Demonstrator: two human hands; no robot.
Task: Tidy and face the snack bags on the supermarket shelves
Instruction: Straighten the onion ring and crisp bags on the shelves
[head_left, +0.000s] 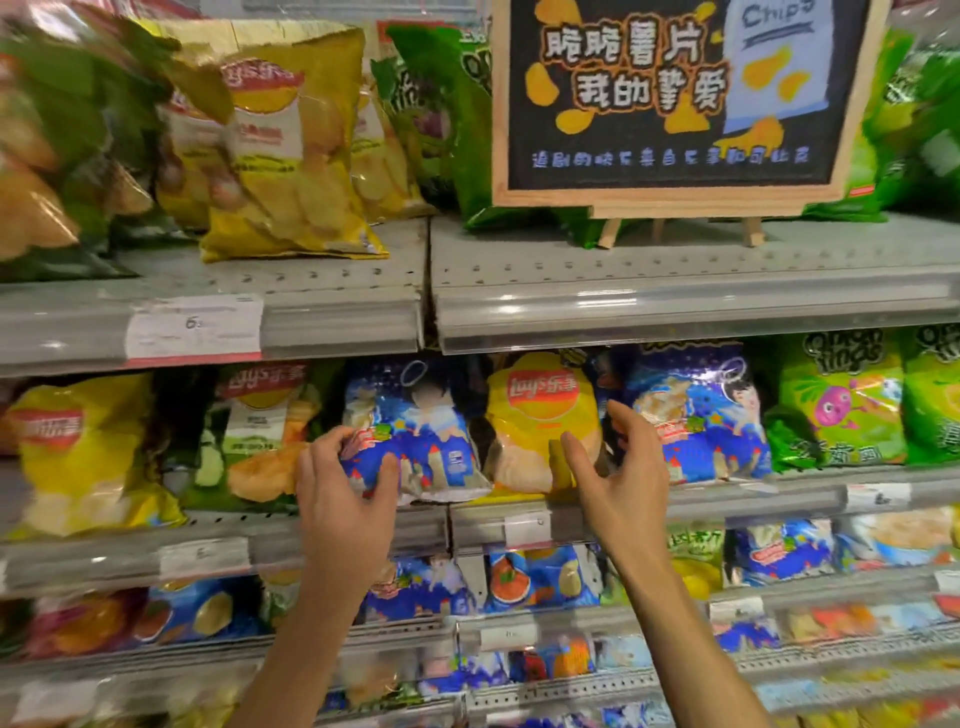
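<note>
On the middle shelf (753, 499), my left hand (345, 499) grips the lower left corner of a blue snack bag (415, 431), thumb on its front. To its right stands a yellow chip bag (537, 421). My right hand (621, 478) hovers just in front of the yellow bag with fingers spread and relaxed, holding nothing. A second blue bag (696, 410) stands right of that hand, with green bags (841, 400) beyond it. Left of my left hand stand a green-and-white bag (254, 431) and another yellow bag (83, 452).
The top shelf carries yellow chip bags (291, 145), green bags (441, 114) and a framed chalkboard sign (670, 98) on an easel. Lower shelves hold several blue and mixed bags (540, 577). Price-tag rails (197, 327) run along each shelf edge.
</note>
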